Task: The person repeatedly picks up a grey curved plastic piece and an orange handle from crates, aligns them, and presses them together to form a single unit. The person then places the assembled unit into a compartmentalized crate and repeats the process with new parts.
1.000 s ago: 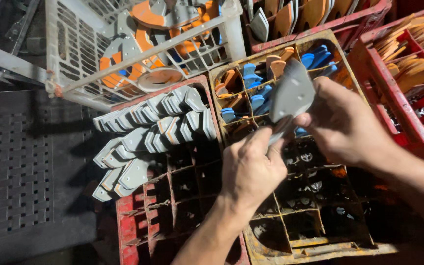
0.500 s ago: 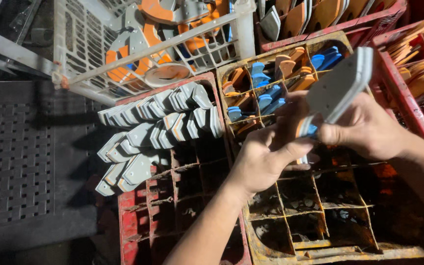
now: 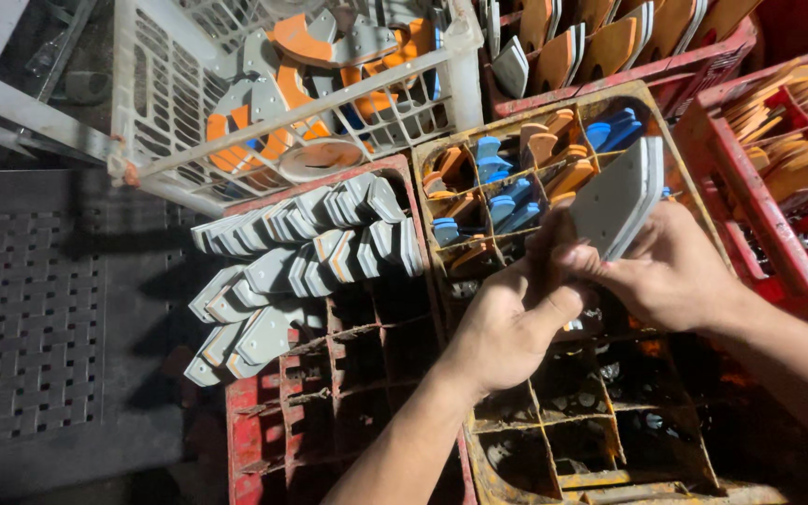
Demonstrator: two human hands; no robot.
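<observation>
Holding a small stack of grey flat pieces, blade-shaped and dotted with small holes, tilted on edge above the yellow divided crate. Clamping its lower end with the right hand, fingers wrapped tightly around it from 4 o'clock. Pinching the same end with the left hand, thumb pressed against the stack from 7 o'clock, both hands touching one another there.

Lying directly beneath, at 6 o'clock: the crate's near compartments, mostly dark and holding only small bits too dim to tell. Filling its far compartments, at 11 o'clock of the stack: blue pieces and orange pieces standing on edge.

Sitting at 9 o'clock: a red divided crate, its far cells packed with rows of similar grey pieces, its near cells looking bare. Standing at 10 o'clock: a white lattice basket heaped loosely with orange and grey parts. Lining the 12 to 3 o'clock edge: more red crates of orange and grey pieces.

Judging from this, sorting only partly done: several cells filled, many near cells open, the loose heap in the basket unsorted, and the held stack not yet set into any compartment.
</observation>
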